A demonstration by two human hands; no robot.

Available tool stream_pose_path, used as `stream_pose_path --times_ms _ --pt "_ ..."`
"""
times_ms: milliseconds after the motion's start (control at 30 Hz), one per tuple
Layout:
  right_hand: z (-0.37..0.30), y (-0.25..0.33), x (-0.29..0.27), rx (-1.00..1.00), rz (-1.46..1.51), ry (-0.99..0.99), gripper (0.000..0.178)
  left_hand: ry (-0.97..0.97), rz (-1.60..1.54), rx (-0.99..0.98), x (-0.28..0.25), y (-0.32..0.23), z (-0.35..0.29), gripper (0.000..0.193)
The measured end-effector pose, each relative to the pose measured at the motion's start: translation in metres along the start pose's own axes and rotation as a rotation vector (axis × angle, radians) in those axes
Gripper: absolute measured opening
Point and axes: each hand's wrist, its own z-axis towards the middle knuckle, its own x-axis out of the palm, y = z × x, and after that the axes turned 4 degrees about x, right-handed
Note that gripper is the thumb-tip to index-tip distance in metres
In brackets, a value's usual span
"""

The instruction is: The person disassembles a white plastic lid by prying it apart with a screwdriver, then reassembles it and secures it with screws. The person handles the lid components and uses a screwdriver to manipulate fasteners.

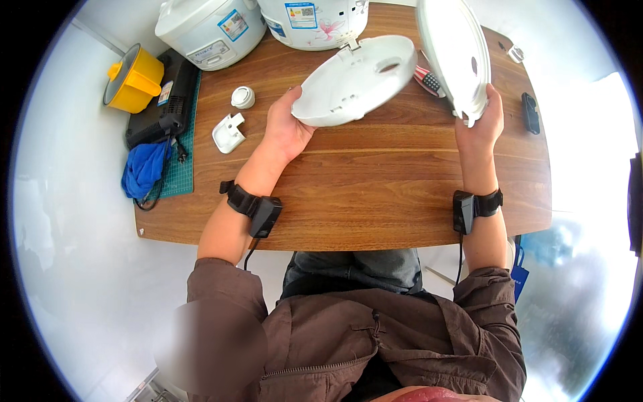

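Currently | left oval panel (355, 79), white, held above tabletop (375, 181) | left hand (287, 126) pinching its near-left rim | right oval panel (453, 48), white, held alongside | right hand (481, 127) pinching its near end | likely light, stiff, slick plastic; tabs (471, 122) probably fragile, grip plain rim

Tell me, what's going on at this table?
A person is holding up two white plastic pieces, one in each hand. The left hand grips a flat oval panel by its near-left edge, while the right hand holds a rimmed oval cover near its lower end. The two pieces are not joined. A small round white cap and a notched white part lie on the wooden table, with two white appliances toward the back.
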Motion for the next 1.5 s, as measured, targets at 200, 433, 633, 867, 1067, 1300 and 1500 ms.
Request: stream_pose_path --times_ms 200,433,633,867,1067,1300,1500 --pt "0.010 -0.002 -0.010 0.153 0.115 -0.007 0.030 0.043 -0.147 -0.143 0.002 -0.003 -0.001 0.040" --pt "0.005 -0.004 -0.002 0.134 0.135 0.078 0.030 0.399 -0.164 -0.224 0.001 0.001 -0.005 0.065" --pt "0.014 -0.009 -0.011 0.129 0.030 0.076 0.040 0.485 -0.229 -0.255 0.000 0.002 -0.003 0.041" --pt "0.006 -0.006 0.000 0.139 0.089 0.039 0.033 0.327 -0.076 -0.118 -0.012 0.007 0.001 0.036" --pt "0.003 -0.004 0.004 0.136 0.066 0.000 0.034 0.060 0.155 0.096 0.021 0.006 -0.019 0.039" --pt "0.015 -0.002 -0.010 0.145 0.132 0.071 0.036 0.123 0.223 0.294 0.021 0.010 -0.013 0.045" --pt "0.018 0.000 -0.015 0.108 0.031 0.277 0.043 0.121 0.443 0.343 0.014 0.013 -0.009 0.046"
